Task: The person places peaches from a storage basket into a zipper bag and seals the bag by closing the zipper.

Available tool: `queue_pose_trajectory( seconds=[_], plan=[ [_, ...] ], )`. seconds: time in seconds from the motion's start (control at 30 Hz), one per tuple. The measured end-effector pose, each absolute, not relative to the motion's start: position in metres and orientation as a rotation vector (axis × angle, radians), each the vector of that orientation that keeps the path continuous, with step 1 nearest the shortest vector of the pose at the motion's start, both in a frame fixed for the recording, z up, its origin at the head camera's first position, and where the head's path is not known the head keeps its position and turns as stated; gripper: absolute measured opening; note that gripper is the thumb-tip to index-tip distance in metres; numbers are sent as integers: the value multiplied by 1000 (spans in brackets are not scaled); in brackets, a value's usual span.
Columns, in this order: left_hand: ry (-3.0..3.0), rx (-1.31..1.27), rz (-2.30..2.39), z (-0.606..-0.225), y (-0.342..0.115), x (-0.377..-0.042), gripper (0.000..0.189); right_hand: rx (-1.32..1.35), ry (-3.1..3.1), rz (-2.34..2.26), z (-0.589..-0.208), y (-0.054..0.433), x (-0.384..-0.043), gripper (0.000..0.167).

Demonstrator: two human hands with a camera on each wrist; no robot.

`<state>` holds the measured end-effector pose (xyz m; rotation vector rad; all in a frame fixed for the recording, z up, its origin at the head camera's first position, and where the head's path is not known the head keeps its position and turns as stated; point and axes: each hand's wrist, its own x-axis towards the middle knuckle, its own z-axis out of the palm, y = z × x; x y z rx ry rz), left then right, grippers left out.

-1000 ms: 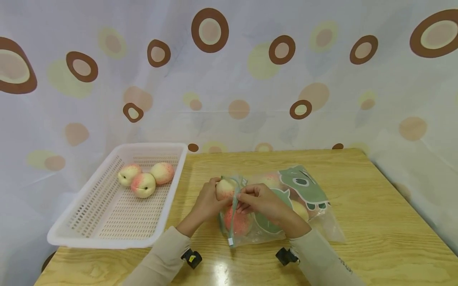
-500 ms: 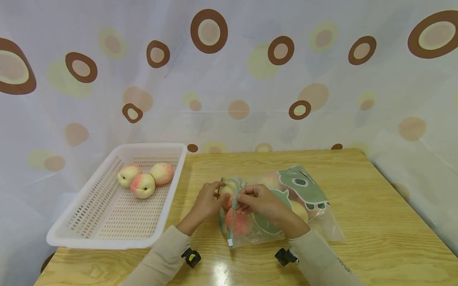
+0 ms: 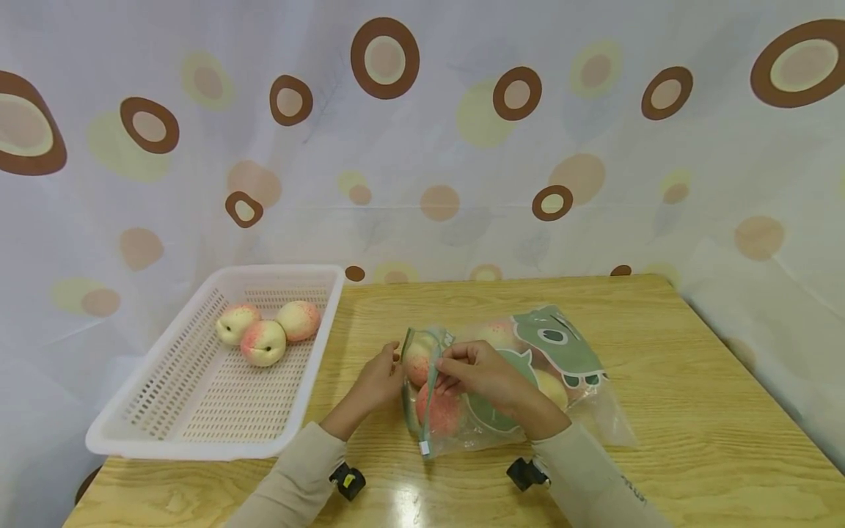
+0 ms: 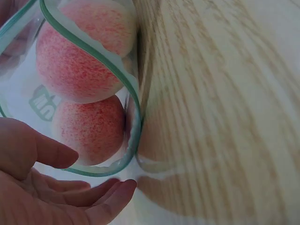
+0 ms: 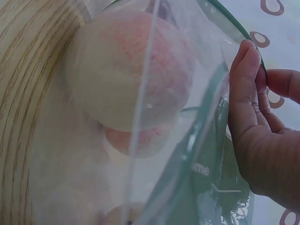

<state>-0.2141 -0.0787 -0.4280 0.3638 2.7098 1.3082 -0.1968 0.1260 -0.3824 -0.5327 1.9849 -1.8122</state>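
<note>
The bag (image 3: 523, 362) lies well in from the right edge of the surface (image 3: 686, 396). Your right hand (image 3: 482, 372) pinches the bag's rim (image 5: 243, 32), presumably steadying it; your left hand (image 3: 379, 378), fingers loose, holds nothing.

Left forearm (image 3: 293, 469) and right forearm (image 3: 584, 469) angle inward from bottom edge, both beige-sleeved. Left hand (image 3: 376, 381): relaxed, fingers slightly bent, thumb spread off them. Right hand (image 3: 494, 378): pinching, thumb against fingers. Hands near each other, not touching.

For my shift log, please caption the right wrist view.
Right fingers pinch a clear plastic bag by its green rim, peaches inside.
</note>
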Motion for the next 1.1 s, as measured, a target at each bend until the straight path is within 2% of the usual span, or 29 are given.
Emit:
queue_pose_trajectory(
  seconds=[0.23,0.63,0.83,1.1],
  plan=[
    [2678,389,1201,-431,-82,-211,49,-528,1974,-1822,-383,127,-197,22],
    [2697,443,1030,-434,-82,-207,9,-545,1975,-1815,-385,127,-197,24],
    [2595,440,1151,-431,-80,-205,8,-529,1977,-1843,-383,127,-197,23],
    [2462,465,1411,-406,-71,-205,18,-466,2097,-1908,-361,148,-196,23]
  ],
)
